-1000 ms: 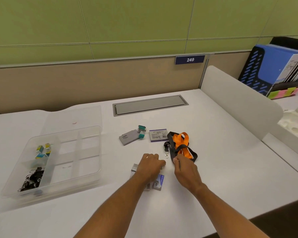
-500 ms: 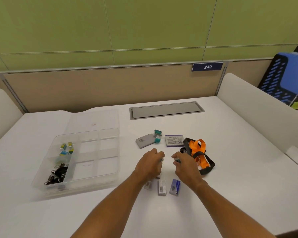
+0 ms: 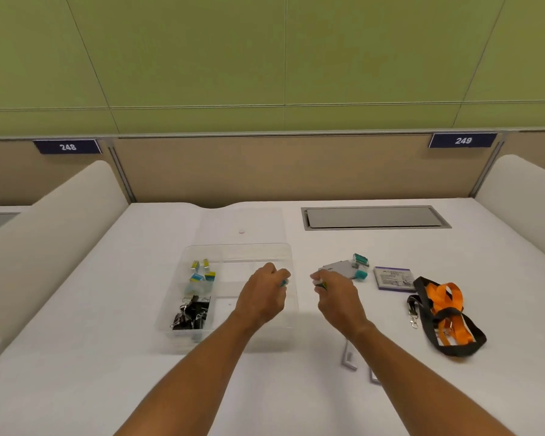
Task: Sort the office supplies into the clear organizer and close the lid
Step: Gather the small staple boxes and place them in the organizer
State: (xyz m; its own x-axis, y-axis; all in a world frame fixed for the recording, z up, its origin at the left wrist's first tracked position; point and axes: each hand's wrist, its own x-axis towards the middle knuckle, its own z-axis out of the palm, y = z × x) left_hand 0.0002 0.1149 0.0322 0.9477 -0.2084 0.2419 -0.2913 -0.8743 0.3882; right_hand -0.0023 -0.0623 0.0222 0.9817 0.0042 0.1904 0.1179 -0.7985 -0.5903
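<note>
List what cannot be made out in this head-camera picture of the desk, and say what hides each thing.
- Item in left hand: curled fingers hide all but a teal bit.
- Item in right hand: mostly covered by fingers.
- Small boxes near the desk's front: hidden behind the right forearm.
- Label on purple-edged box: print too small.

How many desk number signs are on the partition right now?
2. The 248 sign is at the far left of the partition; the 249 sign is at the far right. None looks hidden.

Both hands, left and right, pinch small items above the clear organizer.
</note>
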